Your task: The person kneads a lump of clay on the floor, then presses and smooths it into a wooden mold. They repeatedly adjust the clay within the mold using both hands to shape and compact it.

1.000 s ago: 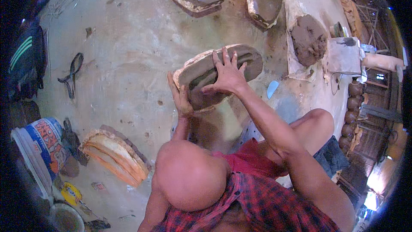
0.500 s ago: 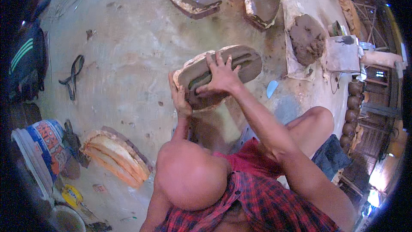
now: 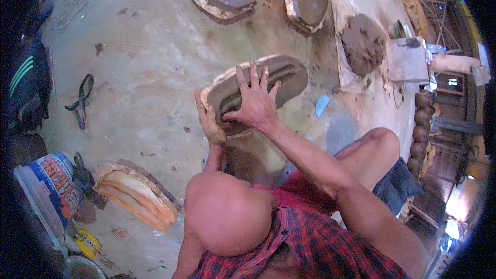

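right hand slid leftward over clay, bare floor past its edge.

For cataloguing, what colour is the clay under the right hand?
The clay is grey-brown, clearest in the head view.

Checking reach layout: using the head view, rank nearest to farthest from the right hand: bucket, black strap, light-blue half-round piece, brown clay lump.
From the right hand, on the grey clay slab:
1. Light-blue half-round piece: right.
2. Brown clay lump: upper right.
3. Black strap: left.
4. Bucket: far lower left.
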### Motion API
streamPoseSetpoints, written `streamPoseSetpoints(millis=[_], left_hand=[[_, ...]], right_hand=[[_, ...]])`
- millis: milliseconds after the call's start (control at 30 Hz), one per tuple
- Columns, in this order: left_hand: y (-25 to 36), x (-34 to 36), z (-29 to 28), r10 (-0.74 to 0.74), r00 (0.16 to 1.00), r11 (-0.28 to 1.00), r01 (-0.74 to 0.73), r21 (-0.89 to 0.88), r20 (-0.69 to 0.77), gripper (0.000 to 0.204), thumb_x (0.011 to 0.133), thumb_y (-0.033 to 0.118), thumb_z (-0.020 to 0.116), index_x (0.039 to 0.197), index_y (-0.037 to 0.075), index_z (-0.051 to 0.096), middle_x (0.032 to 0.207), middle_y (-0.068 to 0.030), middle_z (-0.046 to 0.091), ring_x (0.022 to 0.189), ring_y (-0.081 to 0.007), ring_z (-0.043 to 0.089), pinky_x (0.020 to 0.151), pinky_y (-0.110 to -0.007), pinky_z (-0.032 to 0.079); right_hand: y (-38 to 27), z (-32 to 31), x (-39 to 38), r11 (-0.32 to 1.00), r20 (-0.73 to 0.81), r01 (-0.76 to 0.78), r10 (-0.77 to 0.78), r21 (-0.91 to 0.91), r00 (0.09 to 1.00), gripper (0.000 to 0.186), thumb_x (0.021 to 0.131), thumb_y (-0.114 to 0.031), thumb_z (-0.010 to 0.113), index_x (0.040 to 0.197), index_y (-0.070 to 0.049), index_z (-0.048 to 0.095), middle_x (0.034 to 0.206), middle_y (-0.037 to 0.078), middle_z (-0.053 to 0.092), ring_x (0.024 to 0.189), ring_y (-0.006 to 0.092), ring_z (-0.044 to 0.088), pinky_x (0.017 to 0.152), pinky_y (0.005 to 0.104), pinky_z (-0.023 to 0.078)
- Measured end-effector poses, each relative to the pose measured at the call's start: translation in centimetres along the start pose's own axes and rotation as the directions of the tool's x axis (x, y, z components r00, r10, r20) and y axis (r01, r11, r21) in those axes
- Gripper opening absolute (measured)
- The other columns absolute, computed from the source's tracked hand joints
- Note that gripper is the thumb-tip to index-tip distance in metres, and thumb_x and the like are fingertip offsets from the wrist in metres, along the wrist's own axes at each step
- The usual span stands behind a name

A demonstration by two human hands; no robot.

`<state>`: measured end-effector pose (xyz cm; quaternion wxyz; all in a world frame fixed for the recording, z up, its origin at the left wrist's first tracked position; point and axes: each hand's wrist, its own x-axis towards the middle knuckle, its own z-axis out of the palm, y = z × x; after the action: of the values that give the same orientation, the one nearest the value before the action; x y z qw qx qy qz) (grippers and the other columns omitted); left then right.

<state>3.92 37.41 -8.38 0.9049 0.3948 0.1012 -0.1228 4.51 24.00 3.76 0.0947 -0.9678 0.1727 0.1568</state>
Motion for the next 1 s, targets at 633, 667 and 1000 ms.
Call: streamPoseSetpoints(millis=[633, 667, 1000], left_hand=[[-0.2, 0.0, 0.4, 0.270, 0.961, 0.890, -0.226, 0.396, -0.058, 0.055, 0.114, 0.041, 0.049, 0.144, -0.005, 0.058, 0.144, -0.0177, 0.062, 0.131, -0.0288, 0.061, 0.116, -0.043, 0.046], [-0.3, 0.0, 0.4, 0.272, 0.962, 0.903, -0.240, 0.357, -0.041, 0.055, 0.115, 0.041, 0.049, 0.145, -0.004, 0.057, 0.144, -0.0174, 0.062, 0.131, -0.0286, 0.061, 0.116, -0.043, 0.046], [-0.3, 0.8, 0.1, 0.202, 0.977, 0.926, -0.169, 0.338, -0.065, 0.055, 0.115, 0.042, 0.046, 0.147, -0.002, 0.055, 0.146, -0.0176, 0.061, 0.138, -0.0282, 0.056, 0.120, -0.042, 0.042]], right_hand=[[17.4, -6.4, 7.4, 0.930, 0.003, -0.323, 0.328, -0.177, 0.945, 0.150, 0.054, -0.068, 0.099, 0.175, -0.023, 0.022, 0.181, 0.017, 0.017, 0.160, 0.0574, 0.023, 0.119, 0.0758, 0.037], [17.5, -6.1, 7.7, 0.945, 0.057, -0.289, 0.301, -0.155, 0.952, 0.150, 0.054, -0.067, 0.100, 0.175, -0.023, 0.022, 0.181, 0.017, 0.020, 0.158, 0.0575, 0.027, 0.121, 0.0710, 0.039], [14.5, -6.5, 6.9, 0.887, -0.060, 0.042, -0.078, -0.460, 0.995, 0.122, 0.076, -0.056, 0.092, 0.173, -0.019, 0.028, 0.177, 0.019, 0.030, 0.162, 0.0457, 0.029, 0.126, 0.0705, 0.029]])
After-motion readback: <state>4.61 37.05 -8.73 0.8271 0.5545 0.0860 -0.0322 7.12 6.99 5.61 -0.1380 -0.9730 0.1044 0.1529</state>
